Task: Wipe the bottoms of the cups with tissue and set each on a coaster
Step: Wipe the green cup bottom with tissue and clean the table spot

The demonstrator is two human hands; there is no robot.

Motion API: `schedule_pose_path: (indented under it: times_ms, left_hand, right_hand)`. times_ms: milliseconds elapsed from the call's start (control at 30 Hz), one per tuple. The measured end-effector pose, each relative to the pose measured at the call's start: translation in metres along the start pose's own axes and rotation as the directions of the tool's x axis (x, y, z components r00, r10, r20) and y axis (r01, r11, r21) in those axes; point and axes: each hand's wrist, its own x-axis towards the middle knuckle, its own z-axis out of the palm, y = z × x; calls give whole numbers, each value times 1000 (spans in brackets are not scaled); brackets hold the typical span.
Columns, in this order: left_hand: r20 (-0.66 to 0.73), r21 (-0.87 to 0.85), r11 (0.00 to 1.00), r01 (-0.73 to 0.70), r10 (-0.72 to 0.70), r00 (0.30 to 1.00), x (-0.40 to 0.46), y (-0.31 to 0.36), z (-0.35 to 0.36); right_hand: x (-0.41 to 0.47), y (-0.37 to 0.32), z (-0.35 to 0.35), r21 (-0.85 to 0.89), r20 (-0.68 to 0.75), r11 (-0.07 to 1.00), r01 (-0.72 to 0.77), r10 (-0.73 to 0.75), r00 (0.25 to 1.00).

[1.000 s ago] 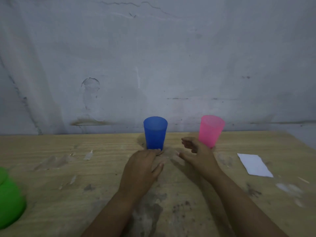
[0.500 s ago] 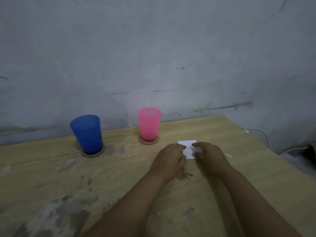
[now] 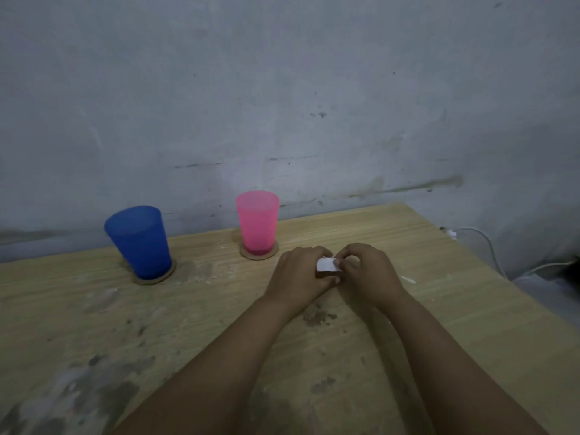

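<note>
A blue cup (image 3: 138, 241) stands upright on a round brown coaster (image 3: 164, 276) at the left. To its right a pink cup (image 3: 258, 221) stands upright on a second coaster (image 3: 273, 253). Right of the pink cup, my left hand (image 3: 299, 273) and my right hand (image 3: 365, 271) meet just above the table, both pinching a small folded white tissue (image 3: 328, 265). Most of the tissue is hidden by my fingers.
The worn wooden table (image 3: 219, 324) ends against a grey wall and drops off at the right edge. A small white scrap (image 3: 408, 279) lies right of my right hand. White cables (image 3: 489, 249) hang beyond the table's right corner.
A second ago my hands were at the cups. They moved right to the tissue lying flat on the table and have now lifted and folded it between them. The camera turned right.
</note>
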Motion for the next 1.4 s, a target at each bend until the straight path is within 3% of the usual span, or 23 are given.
schedule_pose_path:
  times_ms: [100, 267, 467, 767, 1000, 1200, 1300, 1400]
  left_hand:
    - [-25, -170, 985, 43, -48, 999, -15, 3, -21]
    - [-87, -436, 883, 173, -233, 969, -53, 2, -68]
    - [-106, -625, 742, 242, -388, 915, -127, -19, -152]
    - [-198, -644, 653, 398, -645, 738, -268, -60, -245]
    - [-375, -563, 687, 459, -707, 600, -363, -83, -287]
    - [-589, -417, 714, 563, -684, 431, -423, -114, -328]
    - [-635, -380, 718, 584, -661, 400, -440, -131, -340]
    - [-603, -402, 712, 576, -679, 418, -446, -151, -349]
  right_hand:
    - [-7, -21, -6, 223, 55, 975, -9, -3, 998]
    - [-24, -74, -3, 542, 146, 840, -14, -78, 986]
    - [-48, -155, 42, 699, 305, 715, -19, -275, 912]
    - [-108, -285, 136, 675, 412, 735, -56, -313, 856]
    - [-160, -348, 192, 623, 343, 775, -106, -150, 927]
    - [-184, -386, 226, 638, 239, 757, -140, -22, 971]
    - [-192, -394, 245, 666, 201, 720, -195, 78, 976]
    - [-196, -404, 265, 723, 195, 641, -258, 169, 966]
